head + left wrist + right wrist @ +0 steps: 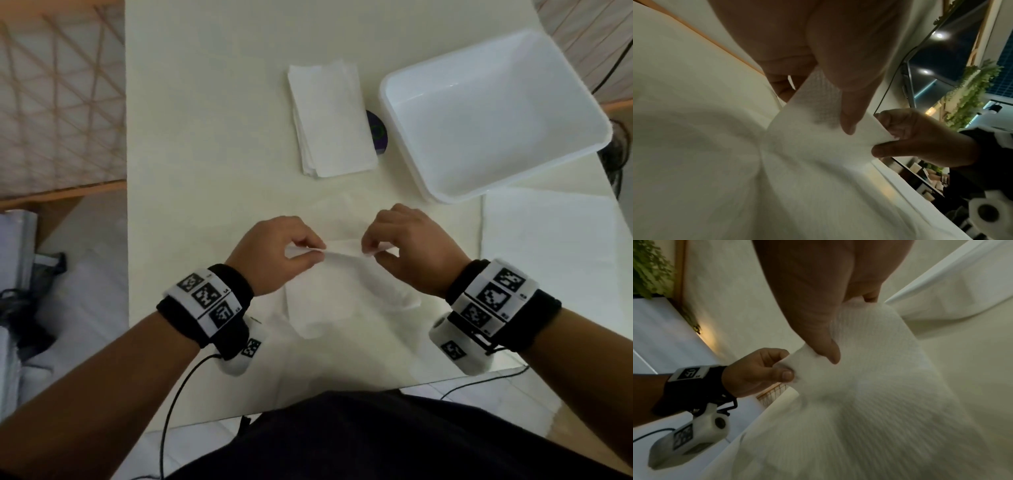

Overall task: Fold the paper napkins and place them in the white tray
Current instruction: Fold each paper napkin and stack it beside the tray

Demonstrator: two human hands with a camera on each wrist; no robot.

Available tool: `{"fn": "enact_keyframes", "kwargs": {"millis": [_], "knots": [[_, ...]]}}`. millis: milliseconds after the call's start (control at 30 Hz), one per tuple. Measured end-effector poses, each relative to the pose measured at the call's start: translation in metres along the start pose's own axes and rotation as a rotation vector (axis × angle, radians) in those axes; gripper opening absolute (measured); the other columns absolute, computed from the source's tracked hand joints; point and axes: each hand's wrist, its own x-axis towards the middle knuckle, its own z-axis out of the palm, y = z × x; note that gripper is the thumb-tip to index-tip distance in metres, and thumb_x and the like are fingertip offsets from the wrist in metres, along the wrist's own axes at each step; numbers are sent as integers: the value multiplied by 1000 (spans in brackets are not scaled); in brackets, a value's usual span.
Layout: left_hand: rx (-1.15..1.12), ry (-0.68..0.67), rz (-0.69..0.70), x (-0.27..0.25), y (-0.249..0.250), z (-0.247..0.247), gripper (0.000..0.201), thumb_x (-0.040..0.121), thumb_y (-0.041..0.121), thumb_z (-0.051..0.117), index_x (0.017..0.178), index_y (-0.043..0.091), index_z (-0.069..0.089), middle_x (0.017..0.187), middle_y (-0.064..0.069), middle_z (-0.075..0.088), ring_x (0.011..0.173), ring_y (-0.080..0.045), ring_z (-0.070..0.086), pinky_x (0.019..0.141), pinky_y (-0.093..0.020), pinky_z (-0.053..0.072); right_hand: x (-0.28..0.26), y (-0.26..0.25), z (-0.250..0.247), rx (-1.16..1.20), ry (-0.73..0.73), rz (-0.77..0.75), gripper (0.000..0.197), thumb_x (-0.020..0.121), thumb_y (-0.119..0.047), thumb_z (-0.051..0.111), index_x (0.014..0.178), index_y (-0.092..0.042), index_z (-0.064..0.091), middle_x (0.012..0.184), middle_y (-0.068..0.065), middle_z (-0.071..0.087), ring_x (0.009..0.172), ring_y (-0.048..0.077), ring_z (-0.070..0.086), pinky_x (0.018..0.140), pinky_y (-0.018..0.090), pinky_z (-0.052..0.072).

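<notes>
While both hands pinch one napkin (pixel 342 274) at its upper edge, left hand (pixel 274 253) and right hand (pixel 411 250) have thumb and fingers curled onto the paper, close together, not touching. Napkin: thin, white, embossed weave, draping to the cream surface (pixel 212 137). Napkin stack (pixel 329 116) at 12 o'clock of the hands; glossy white tray (pixel 493 113), rounded corners, at 2 o'clock. Wristband tags unreadable.
</notes>
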Motion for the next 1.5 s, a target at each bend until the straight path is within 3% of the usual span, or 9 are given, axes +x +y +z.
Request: {"fn": "enact_keyframes", "kwargs": {"millis": [233,400,567,733,833,1033,1200,1333,1500], "knots": [[203,-148,77,-37,-14,30,34,74,58,59,91,31,71,102,13,68,93,-12,57,84,-40,47,-41,2,21,-74,-241,47,20,72,-20,69,89,-29,65,99,-10,59,93,17,50,83,29,36],[269,-150,40,-46,-10,36,53,68,76,54,96,33,69,104,18,66,97,-7,54,90,-36,43,-43,-5,18,-104,-260,72,31,76,-55,61,99,-33,63,105,-14,59,98,14,50,91,30,34],[225,16,40,-39,1,41,40,90,49,47,110,21,66,115,6,66,107,-16,54,96,-38,44,-26,-23,35,-88,-141,151,36,96,-33,46,130,-25,53,133,-4,54,124,22,44,100,33,31],[427,-279,-13,-32,5,64,62,101,38,35,152,13,11,161,-5,7,148,-18,2,121,-33,7,-33,-25,66,-258,-407,191,65,99,-45,21,151,-19,-8,159,-1,-14,146,25,-14,119,45,-1],[620,-394,-58,-37,-3,69,72,100,48,26,151,14,-11,159,-4,-19,145,-18,-20,121,-37,-4,-41,-15,77,-247,-370,186,78,86,-61,3,150,-19,-11,158,-1,-19,144,23,-20,119,46,-3],[689,-444,-136,-56,-18,58,93,75,72,-1,145,16,-25,148,-2,-39,138,-16,-34,117,-34,-13,-56,7,67,-220,-344,226,93,82,-75,17,149,-20,-18,155,-3,-26,142,18,-26,117,41,-10],[675,-452,-187,-72,-26,45,102,72,78,6,146,15,-23,149,-3,-37,138,-17,-34,118,-35,-11,-58,8,55,-147,-272,286,88,82,-72,7,152,-20,4,160,-3,-4,147,17,-6,119,40,0],[618,-451,-166,-71,-19,40,101,85,70,39,149,16,-17,153,-2,-32,140,-15,-31,119,-33,-10,-34,-6,49,-111,-66,217,55,92,-51,41,133,-15,48,136,5,48,128,28,39,109,38,25],[501,-448,-151,-59,-11,38,97,85,64,50,152,21,-6,157,3,-23,144,-13,-23,120,-35,-6,-5,-28,53,-125,-208,198,47,87,-35,59,129,-19,45,126,2,47,114,23,42,90,36,41]]}}
